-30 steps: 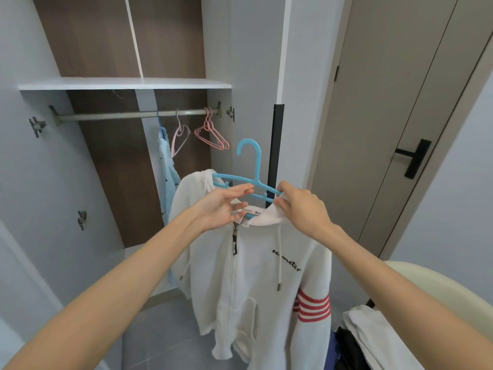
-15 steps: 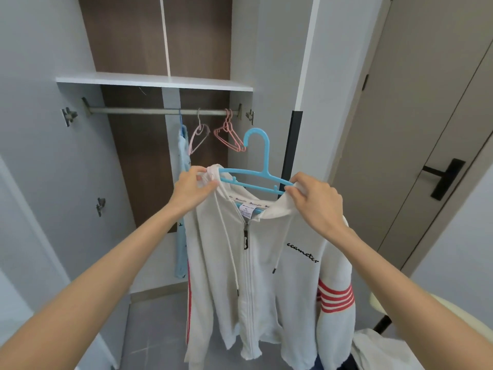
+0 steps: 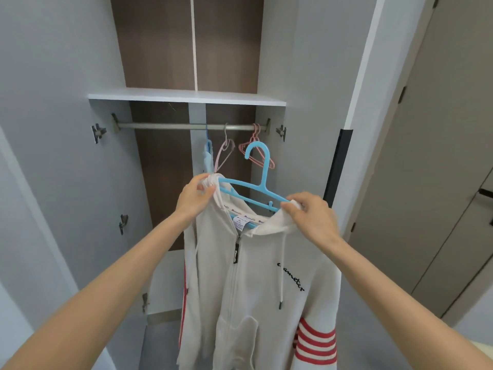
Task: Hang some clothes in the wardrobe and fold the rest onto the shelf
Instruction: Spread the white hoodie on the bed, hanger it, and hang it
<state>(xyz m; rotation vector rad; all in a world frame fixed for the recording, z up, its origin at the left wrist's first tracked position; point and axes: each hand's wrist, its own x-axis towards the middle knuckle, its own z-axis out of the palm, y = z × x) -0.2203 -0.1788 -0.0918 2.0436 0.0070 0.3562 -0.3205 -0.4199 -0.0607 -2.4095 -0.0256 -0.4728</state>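
A white zip hoodie (image 3: 256, 284) with red sleeve stripes hangs from a blue plastic hanger (image 3: 256, 182), held up in front of the open wardrobe. My left hand (image 3: 194, 194) grips the hoodie's left shoulder over the hanger's end. My right hand (image 3: 309, 217) pinches the right shoulder fabric at the hanger's other end. The hanger's hook stands free, below the metal rail (image 3: 173, 126). A white shelf (image 3: 186, 97) runs above the rail.
On the rail hang a light blue garment (image 3: 208, 158), a pale pink hanger (image 3: 224, 153) and pink hangers (image 3: 256, 150). Wardrobe doors stand open at both sides. A grey room door (image 3: 440, 156) with a black handle is to the right.
Both hands have lifted the hoodie and hanger higher and closer to the rail. The left hand moved from the collar out to the left shoulder. The view has tilted up.
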